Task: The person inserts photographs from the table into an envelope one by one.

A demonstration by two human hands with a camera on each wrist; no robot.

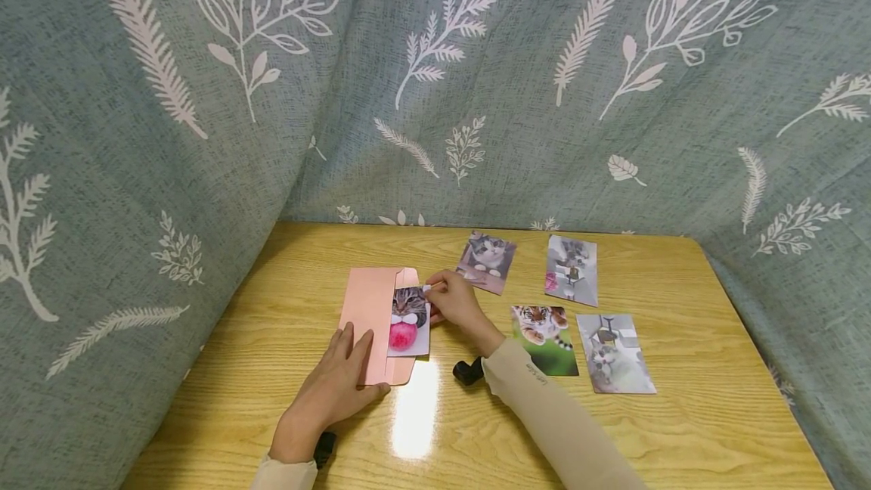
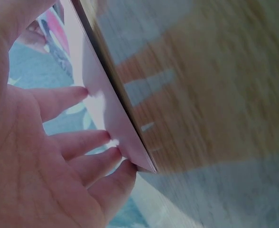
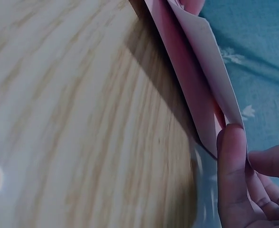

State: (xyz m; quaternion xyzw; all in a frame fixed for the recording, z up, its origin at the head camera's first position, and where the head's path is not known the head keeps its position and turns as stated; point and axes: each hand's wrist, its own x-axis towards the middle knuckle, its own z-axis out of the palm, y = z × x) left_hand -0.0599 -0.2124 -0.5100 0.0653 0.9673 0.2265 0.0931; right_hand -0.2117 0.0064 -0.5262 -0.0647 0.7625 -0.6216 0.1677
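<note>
Head view: pink envelope (image 1: 364, 308) lies on the wood table (image 1: 238, 358), flap (image 1: 401, 373) open to the R. Cat photo w/ pink ball (image 1: 408, 327) sits part in its mouth, rest of it over the flap, pic side up.

L hand (image 1: 333, 376): fingers spread, fairly straight, resting on the envelope's near-L part & gripping nothing; prob. there to stop it sliding, well off the mouth so the opening isn't pressed shut. R hand (image 1: 459, 305): thumb & fingers pinch the photo at its far R corner; R wrist view shows that pinch close up. Edge hold presumably keeps the photo stiff & fingers out of the mouth's way.

Four other photos lie apart on the R, face up, no overlap, prob. so each is easy to see & pick up: grey-white cat (image 1: 487, 259), greyish photo w/ pink patch (image 1: 571, 272), tiger cub (image 1: 544, 339), pale cat photo (image 1: 615, 355). Tiger cub one is next to the R sleeve (image 1: 561, 414).

Writing: small dark script on the R cuff (image 1: 534, 375), too small to read. No brand or label legible on envelope or photos.
</note>
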